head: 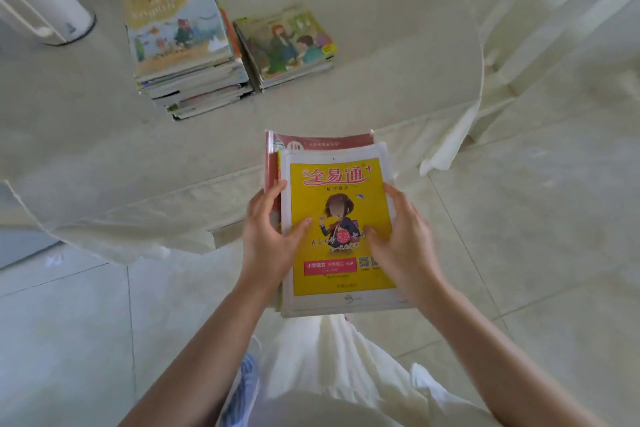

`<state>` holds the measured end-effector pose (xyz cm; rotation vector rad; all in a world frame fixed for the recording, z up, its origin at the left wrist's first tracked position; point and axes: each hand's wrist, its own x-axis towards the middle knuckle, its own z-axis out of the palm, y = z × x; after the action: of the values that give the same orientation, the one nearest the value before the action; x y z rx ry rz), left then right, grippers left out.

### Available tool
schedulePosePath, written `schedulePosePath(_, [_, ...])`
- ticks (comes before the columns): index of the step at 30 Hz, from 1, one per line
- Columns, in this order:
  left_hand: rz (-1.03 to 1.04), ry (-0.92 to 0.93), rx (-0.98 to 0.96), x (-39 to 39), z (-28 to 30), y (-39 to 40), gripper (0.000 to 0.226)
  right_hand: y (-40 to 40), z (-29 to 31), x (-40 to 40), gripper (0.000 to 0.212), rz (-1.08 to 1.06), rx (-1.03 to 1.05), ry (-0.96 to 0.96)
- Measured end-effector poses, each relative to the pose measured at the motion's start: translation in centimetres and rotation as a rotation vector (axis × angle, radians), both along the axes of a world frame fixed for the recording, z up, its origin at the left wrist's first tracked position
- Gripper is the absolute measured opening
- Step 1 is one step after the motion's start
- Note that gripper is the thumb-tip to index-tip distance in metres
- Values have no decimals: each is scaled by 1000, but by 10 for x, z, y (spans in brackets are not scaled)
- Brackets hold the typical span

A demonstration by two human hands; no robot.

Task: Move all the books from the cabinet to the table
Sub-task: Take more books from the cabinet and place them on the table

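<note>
Here, book stack [337, 218] between both hands.

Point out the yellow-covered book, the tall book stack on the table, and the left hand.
yellow-covered book [337, 218]: head view, cover centre.
tall book stack [180, 42]: head view, top cover.
left hand [268, 239]: head view, back of hand.

Top workbook [337, 225] is bright yellow with a white border, pink title and red label strip. Book under it [322, 141] has a reddish cover. Surface cloth [104, 156] is cream, floor tiles [536, 253] pale grey.
</note>
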<state>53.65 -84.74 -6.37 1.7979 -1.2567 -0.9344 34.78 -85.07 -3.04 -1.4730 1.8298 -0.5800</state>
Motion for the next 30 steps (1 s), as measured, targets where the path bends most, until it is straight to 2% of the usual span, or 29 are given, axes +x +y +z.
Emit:
schedulePosePath(12, [49,16,25,11,-6,-169,71,-177,-7,10,68,89,-58,38])
schedulePosePath(16, [69,34,-2,12,0,-217,76,-226,1,12,68,53,-9,-37])
schedulePosePath(19, [79,114,8,9,0,-252,87,-261,9,9,70,1,7,-102])
schedulePosePath(21, [89,137,7,4,-1,-269,90,-287,13,0,78,-59,98,-151])
schedulePosePath(24, [160,156,68,-2,-4,-289,103,-329,10,-19,91,-268,410,-404])
schedulePosePath(26, [186,190,109,-7,-7,-303,110,-352,6,-30,71,-240,551,-478])
schedulePosePath(28, [242,205,127,-15,-11,-316,111,-376,2,-38,37,-123,558,-432])
schedulePosePath(30, [344,281,148,-23,-11,-326,110,-398,-1,-43,27,-51,521,-415])
